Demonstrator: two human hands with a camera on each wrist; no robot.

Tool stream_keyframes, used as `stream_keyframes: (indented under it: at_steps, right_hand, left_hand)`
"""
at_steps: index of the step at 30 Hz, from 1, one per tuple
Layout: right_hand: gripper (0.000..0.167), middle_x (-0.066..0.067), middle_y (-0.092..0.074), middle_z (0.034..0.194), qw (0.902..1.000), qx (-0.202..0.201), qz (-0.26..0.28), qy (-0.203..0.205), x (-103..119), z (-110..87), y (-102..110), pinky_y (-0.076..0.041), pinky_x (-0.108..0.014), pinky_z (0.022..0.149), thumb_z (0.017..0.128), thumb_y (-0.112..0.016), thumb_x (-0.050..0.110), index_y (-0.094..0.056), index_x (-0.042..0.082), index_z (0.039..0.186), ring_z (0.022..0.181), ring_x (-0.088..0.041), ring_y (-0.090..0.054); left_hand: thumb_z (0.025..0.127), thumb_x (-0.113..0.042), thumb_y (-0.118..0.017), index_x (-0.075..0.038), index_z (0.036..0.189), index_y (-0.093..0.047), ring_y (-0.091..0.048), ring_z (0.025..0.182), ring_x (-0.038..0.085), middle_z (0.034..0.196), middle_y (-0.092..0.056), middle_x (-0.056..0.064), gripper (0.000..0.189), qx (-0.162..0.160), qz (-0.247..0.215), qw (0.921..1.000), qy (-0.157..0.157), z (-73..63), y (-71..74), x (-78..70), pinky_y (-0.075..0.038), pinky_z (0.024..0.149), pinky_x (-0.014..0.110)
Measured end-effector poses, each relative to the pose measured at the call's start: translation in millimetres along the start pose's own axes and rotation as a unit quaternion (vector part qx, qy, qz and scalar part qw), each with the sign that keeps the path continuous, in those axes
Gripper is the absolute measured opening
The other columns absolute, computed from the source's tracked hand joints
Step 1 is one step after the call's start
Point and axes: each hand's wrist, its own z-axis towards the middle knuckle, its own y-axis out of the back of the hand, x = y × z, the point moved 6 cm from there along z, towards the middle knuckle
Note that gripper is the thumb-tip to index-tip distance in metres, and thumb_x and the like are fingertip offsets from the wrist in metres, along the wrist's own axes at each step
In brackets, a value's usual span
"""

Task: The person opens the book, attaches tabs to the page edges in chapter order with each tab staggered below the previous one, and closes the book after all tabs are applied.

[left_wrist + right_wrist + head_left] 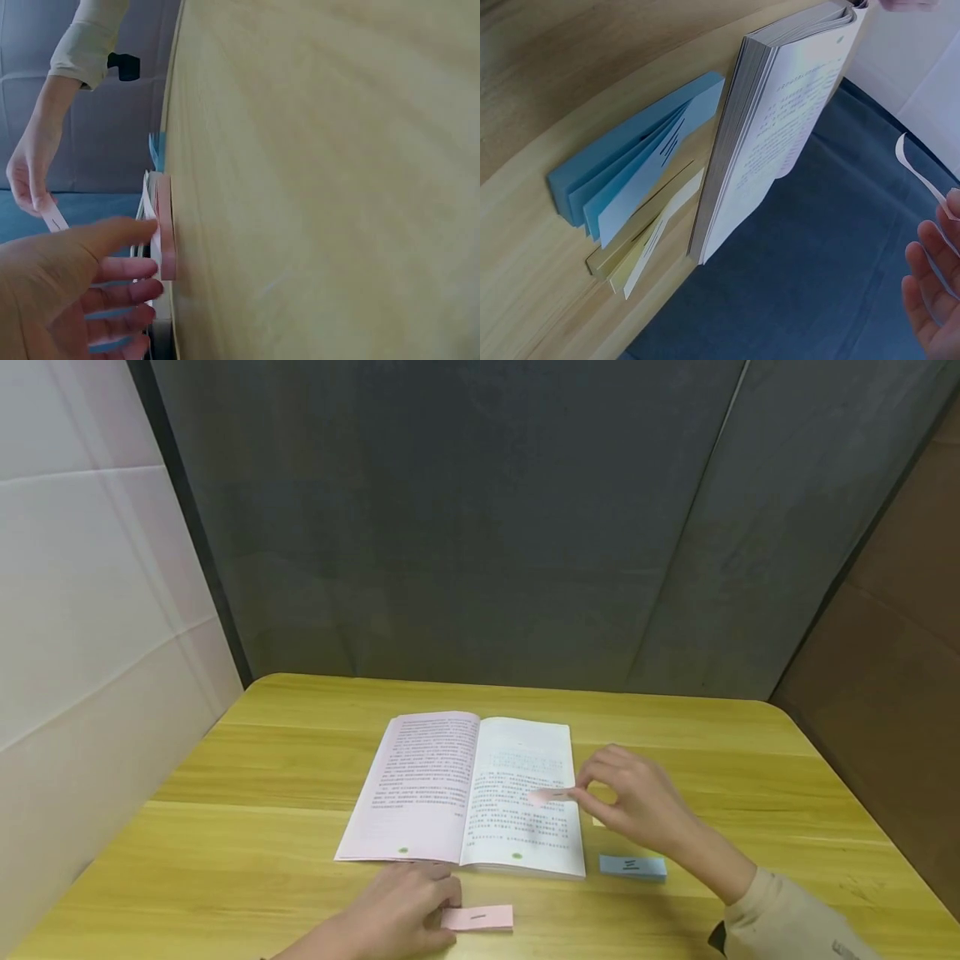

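An open book (420, 827) lies on the table with printed text on both pages. Over its right page, my right hand (633, 797) pinches a thin pink paper slip (551, 795) at one end; the free end curves in the right wrist view. Just in front of the book, my left hand (405, 906) holds the left end of a small pink pad of paper slips (480, 917) between thumb and fingers. This pad lies flat and bears one dark stroke. In the left wrist view, the left thumb (124, 234) touches the pink pad (166, 240).
To the right of the book lies a blue pad of slips (632, 867) marked with three strokes. Beside it is a yellow pad (649, 244), mostly covered by the right hand in the head view. Dark and pale fabric walls (465, 527) surround the wooden table (247, 777).
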Motion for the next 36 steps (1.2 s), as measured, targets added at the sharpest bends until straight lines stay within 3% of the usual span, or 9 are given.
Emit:
stream_keyframes:
  at_steps: [7,13,23,31,36]
  right_hand:
    - [0.010,0.010,-0.057,0.075,0.9994,0.013,-0.002,-0.030,-11,-2.4,-3,-0.044,-0.023,0.055,0.071,-0.070,0.015,-0.060,0.016,0.070,0.072,-0.007,-0.052]
    - [0.009,0.011,-0.056,0.074,0.9972,0.026,-0.001,-0.070,-24,-3.8,-6,-0.044,-0.024,0.054,0.072,-0.070,0.018,-0.060,0.018,0.071,0.071,-0.006,-0.051]
    - [0.008,0.006,-0.059,0.075,0.9917,0.036,0.005,-0.123,-48,-3.2,-12,-0.046,-0.030,0.057,0.074,-0.069,0.017,-0.062,0.014,0.072,0.069,-0.010,-0.055]
    - [0.007,0.004,-0.061,0.078,0.9825,0.049,0.009,-0.180,-66,-3.3,-14,-0.045,-0.031,0.061,0.076,-0.068,0.019,-0.064,0.013,0.073,0.073,-0.015,-0.057]
    - [0.008,0.002,-0.062,0.081,0.9739,0.059,0.017,-0.218,-79,-5.5,-18,-0.046,-0.034,0.064,0.078,-0.065,0.020,-0.065,0.012,0.075,0.076,-0.017,-0.058]
  left_hand:
    - [0.070,-0.031,-0.067,-0.019,0.077,-0.060,-0.036,0.059,-0.002,0.069,-0.046,-0.015,0.016,-0.064,0.018,0.9976,-0.020,16.0,16.0,-5.5,-0.030,0.047,0.014]
    - [0.076,-0.030,-0.064,-0.016,0.084,-0.063,-0.045,0.066,0.002,0.079,-0.055,-0.011,0.016,-0.083,0.024,0.9956,-0.037,37.8,32.2,-6.5,-0.037,0.053,0.016]
    - [0.080,-0.029,-0.060,-0.016,0.094,-0.064,-0.052,0.083,0.008,0.090,-0.058,-0.007,0.019,-0.091,0.007,0.9953,-0.034,75.0,47.5,3.9,-0.044,0.067,0.024]
    - [0.082,-0.030,-0.058,-0.015,0.100,-0.063,-0.053,0.088,0.010,0.096,-0.057,-0.006,0.023,-0.078,0.008,0.9965,-0.029,106.0,46.1,8.8,-0.045,0.068,0.025]
    - [0.082,-0.031,-0.058,-0.012,0.107,-0.061,-0.052,0.090,0.014,0.102,-0.056,-0.002,0.032,-0.048,0.027,0.9982,-0.022,121.8,40.6,11.3,-0.045,0.067,0.027]
